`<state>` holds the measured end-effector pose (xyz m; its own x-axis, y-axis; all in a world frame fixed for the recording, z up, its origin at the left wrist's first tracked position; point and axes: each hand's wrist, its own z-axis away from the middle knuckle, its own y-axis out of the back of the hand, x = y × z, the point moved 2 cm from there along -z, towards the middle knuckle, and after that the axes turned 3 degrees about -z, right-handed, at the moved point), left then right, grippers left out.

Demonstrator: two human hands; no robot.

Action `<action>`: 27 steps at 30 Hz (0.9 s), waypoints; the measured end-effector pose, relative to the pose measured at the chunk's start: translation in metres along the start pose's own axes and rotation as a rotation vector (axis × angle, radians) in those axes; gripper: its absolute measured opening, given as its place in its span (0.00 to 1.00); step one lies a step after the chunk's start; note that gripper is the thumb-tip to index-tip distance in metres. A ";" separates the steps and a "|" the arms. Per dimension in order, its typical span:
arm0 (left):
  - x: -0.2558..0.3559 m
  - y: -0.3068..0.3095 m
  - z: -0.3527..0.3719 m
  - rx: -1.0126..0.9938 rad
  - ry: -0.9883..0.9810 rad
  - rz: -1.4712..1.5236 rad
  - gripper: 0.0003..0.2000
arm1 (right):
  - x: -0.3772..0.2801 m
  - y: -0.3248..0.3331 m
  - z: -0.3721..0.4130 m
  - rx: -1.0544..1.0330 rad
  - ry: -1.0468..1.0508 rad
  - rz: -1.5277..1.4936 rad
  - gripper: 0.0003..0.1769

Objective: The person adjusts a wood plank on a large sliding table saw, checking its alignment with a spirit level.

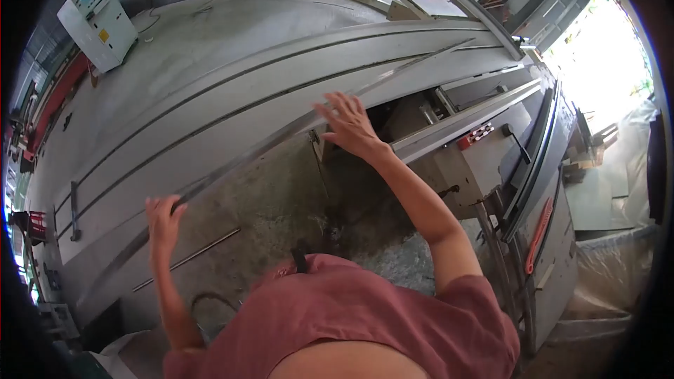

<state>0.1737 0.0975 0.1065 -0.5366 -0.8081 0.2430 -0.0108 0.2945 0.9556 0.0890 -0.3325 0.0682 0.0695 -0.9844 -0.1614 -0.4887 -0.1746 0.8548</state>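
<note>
A long, narrow, shiny strip (pixel 242 156) runs diagonally along the near edge of a large grey table (pixel 232 109). Near the strip's left part is my left hand (pixel 165 219), its fingers bent and apart, with nothing visible in it. My right hand (pixel 348 123) is at the strip's middle, fingers spread, palm down. Whether either hand touches the strip cannot be made out. To the right of my right hand, a metal rail (pixel 467 123) sticks out beside the table.
A red tool (pixel 538 236) and a red block (pixel 476 136) lie on the machine at right. A thin rod (pixel 186 260) is below the strip. A white control cabinet (pixel 98 21) stands at back left. Clear plastic sheeting (pixel 618 267) hangs at far right.
</note>
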 end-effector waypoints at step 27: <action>-0.490 -0.010 0.269 1.370 0.292 2.435 0.06 | -0.400 -0.129 -0.036 -0.496 0.364 -0.407 0.23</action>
<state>0.2097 0.6283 -0.0667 -0.4105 0.9045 0.1160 -0.1735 0.0475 -0.9837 0.1553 0.0828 0.0405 0.4876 -0.7688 -0.4137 0.0824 -0.4312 0.8985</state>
